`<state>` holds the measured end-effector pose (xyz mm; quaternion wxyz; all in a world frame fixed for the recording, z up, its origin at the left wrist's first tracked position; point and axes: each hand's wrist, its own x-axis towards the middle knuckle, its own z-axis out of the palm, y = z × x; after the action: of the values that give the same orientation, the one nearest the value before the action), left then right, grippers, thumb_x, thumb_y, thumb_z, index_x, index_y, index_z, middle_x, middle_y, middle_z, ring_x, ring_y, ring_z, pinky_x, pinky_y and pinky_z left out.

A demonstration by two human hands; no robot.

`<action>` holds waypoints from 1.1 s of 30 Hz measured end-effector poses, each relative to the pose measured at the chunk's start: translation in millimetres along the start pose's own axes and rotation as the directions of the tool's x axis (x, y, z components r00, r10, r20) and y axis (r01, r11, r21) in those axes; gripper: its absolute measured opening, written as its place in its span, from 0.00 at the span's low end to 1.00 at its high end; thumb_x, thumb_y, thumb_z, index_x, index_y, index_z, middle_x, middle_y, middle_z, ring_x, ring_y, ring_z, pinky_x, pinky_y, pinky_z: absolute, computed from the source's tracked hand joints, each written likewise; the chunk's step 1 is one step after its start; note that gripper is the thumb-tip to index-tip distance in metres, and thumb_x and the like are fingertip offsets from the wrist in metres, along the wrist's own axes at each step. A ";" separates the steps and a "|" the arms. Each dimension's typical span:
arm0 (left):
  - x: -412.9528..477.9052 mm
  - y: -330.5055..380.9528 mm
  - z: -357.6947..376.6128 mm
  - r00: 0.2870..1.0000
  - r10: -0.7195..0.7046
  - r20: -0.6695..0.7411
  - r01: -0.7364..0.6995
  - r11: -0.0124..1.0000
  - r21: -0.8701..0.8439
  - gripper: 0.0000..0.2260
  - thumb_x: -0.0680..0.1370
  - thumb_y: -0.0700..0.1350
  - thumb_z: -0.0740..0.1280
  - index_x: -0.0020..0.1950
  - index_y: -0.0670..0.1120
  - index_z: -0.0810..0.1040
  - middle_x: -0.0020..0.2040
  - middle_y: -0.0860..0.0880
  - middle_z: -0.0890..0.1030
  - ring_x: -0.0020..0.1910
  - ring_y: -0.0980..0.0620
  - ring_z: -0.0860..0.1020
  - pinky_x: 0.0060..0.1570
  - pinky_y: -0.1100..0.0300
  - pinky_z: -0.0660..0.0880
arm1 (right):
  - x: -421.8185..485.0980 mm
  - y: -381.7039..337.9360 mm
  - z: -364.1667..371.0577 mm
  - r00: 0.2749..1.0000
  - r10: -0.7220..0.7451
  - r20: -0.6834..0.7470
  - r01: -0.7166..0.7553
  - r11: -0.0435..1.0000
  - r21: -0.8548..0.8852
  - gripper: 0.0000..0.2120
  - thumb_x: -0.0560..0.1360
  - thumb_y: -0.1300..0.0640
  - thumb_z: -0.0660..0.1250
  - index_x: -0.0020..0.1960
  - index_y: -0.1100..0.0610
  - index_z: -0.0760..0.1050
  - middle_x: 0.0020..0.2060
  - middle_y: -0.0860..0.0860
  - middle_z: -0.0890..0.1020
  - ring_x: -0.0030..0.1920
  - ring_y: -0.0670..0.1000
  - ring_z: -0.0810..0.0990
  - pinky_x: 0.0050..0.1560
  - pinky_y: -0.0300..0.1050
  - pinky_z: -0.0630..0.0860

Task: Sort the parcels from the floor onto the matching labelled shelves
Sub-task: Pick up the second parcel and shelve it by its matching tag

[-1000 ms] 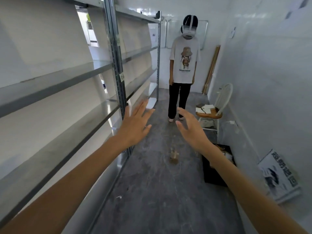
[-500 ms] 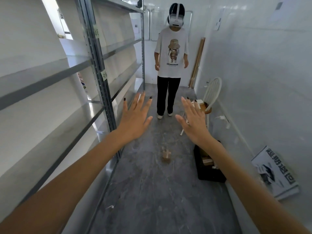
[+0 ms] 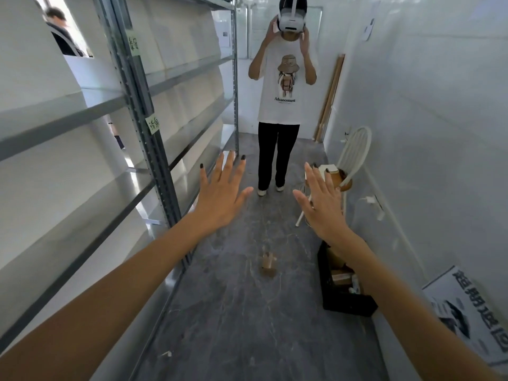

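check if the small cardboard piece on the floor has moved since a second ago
No. The small cardboard piece lies on the floor left of the black crate, same spot against it as before; only the camera shifted.

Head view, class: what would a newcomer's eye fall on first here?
The left hand and right hand stretch forward, fingers spread, holding nothing. Beyond them a person in a white T-shirt stands mid-aisle, touching a headset. A small brown parcel lies on the floor between the arms.
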<state>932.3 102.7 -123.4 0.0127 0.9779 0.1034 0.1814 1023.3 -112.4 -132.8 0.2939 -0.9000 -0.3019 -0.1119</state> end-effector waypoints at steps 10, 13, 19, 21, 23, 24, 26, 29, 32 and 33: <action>78.7 29.9 40.2 0.999 -0.030 0.033 0.030 0.999 0.013 0.30 0.80 0.60 0.47 0.77 0.50 0.41 0.78 0.46 0.40 0.77 0.45 0.39 0.72 0.38 0.42 | 75.3 64.1 10.0 0.999 0.006 0.049 -0.008 0.999 0.035 0.30 0.80 0.43 0.52 0.78 0.48 0.46 0.78 0.51 0.51 0.77 0.55 0.43 0.75 0.61 0.45; 97.8 31.7 54.8 0.998 -0.033 0.054 0.032 0.999 0.022 0.30 0.80 0.60 0.47 0.77 0.50 0.41 0.78 0.45 0.40 0.77 0.45 0.39 0.72 0.39 0.42 | 88.9 76.3 18.4 0.998 -0.001 0.061 -0.001 0.999 0.039 0.30 0.80 0.43 0.52 0.78 0.49 0.47 0.78 0.50 0.52 0.77 0.54 0.44 0.74 0.62 0.46; 142.6 21.3 80.1 0.995 -0.017 0.103 0.016 1.000 0.009 0.31 0.79 0.61 0.45 0.77 0.50 0.41 0.78 0.45 0.40 0.77 0.46 0.39 0.72 0.39 0.41 | 128.6 99.1 40.4 0.996 0.042 0.075 -0.045 0.998 0.032 0.29 0.80 0.43 0.52 0.77 0.49 0.48 0.78 0.50 0.53 0.77 0.56 0.45 0.74 0.63 0.47; 160.3 14.0 87.3 0.995 -0.017 0.097 0.015 1.000 0.013 0.31 0.79 0.61 0.46 0.77 0.50 0.41 0.78 0.45 0.41 0.77 0.45 0.40 0.72 0.38 0.42 | 142.5 103.3 47.8 0.996 0.042 0.078 -0.044 0.999 0.031 0.29 0.80 0.43 0.52 0.77 0.49 0.48 0.77 0.50 0.54 0.77 0.57 0.45 0.74 0.64 0.47; 177.4 6.7 94.4 0.996 -0.012 0.084 0.012 1.000 0.005 0.31 0.79 0.61 0.47 0.77 0.50 0.42 0.78 0.45 0.41 0.77 0.45 0.41 0.73 0.38 0.43 | 157.1 105.5 54.0 0.996 0.045 0.078 -0.048 0.998 0.033 0.29 0.80 0.42 0.52 0.77 0.48 0.48 0.77 0.50 0.54 0.77 0.57 0.45 0.74 0.64 0.48; 185.2 3.0 97.7 0.997 -0.008 0.078 0.008 1.000 -0.007 0.31 0.79 0.61 0.47 0.77 0.50 0.42 0.78 0.45 0.41 0.77 0.45 0.41 0.73 0.38 0.43 | 164.3 106.1 57.0 0.996 0.047 0.075 -0.050 0.998 0.033 0.29 0.80 0.42 0.52 0.77 0.48 0.48 0.77 0.50 0.54 0.77 0.58 0.45 0.74 0.64 0.48; 199.5 -4.4 104.4 0.997 -0.004 0.077 0.006 0.999 -0.034 0.30 0.79 0.61 0.48 0.77 0.50 0.43 0.79 0.45 0.42 0.77 0.44 0.42 0.73 0.39 0.44 | 176.7 106.1 65.0 0.997 0.047 0.057 -0.049 0.998 0.038 0.29 0.80 0.42 0.52 0.77 0.48 0.48 0.77 0.50 0.55 0.77 0.58 0.46 0.74 0.63 0.49; 212.9 -12.3 114.3 0.994 0.005 0.106 0.004 0.997 -0.083 0.30 0.79 0.61 0.48 0.77 0.50 0.45 0.79 0.45 0.44 0.77 0.44 0.43 0.73 0.38 0.46 | 188.2 105.0 79.1 0.997 0.057 0.061 -0.060 0.997 0.049 0.29 0.79 0.42 0.53 0.77 0.49 0.49 0.77 0.50 0.55 0.77 0.58 0.48 0.74 0.63 0.50; 222.3 -21.1 125.3 0.990 0.012 0.138 0.003 0.994 -0.108 0.30 0.79 0.61 0.48 0.77 0.49 0.45 0.79 0.45 0.44 0.77 0.44 0.43 0.73 0.38 0.46 | 196.7 107.4 92.8 0.994 0.076 0.082 -0.081 0.995 0.058 0.30 0.79 0.43 0.53 0.77 0.51 0.50 0.77 0.51 0.57 0.77 0.57 0.50 0.73 0.64 0.53; 225.7 -24.1 128.3 0.989 0.010 0.146 0.007 0.993 -0.114 0.30 0.79 0.61 0.48 0.77 0.49 0.45 0.79 0.45 0.44 0.77 0.44 0.43 0.73 0.38 0.45 | 200.6 108.5 96.5 0.993 0.078 0.086 -0.082 0.995 0.049 0.30 0.80 0.44 0.53 0.77 0.52 0.50 0.77 0.52 0.57 0.77 0.57 0.51 0.72 0.64 0.54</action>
<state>1179.4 174.6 -165.2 0.0760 0.9863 0.0907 0.1145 1250.7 -29.1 -184.4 0.3087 -0.9072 -0.2806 -0.0540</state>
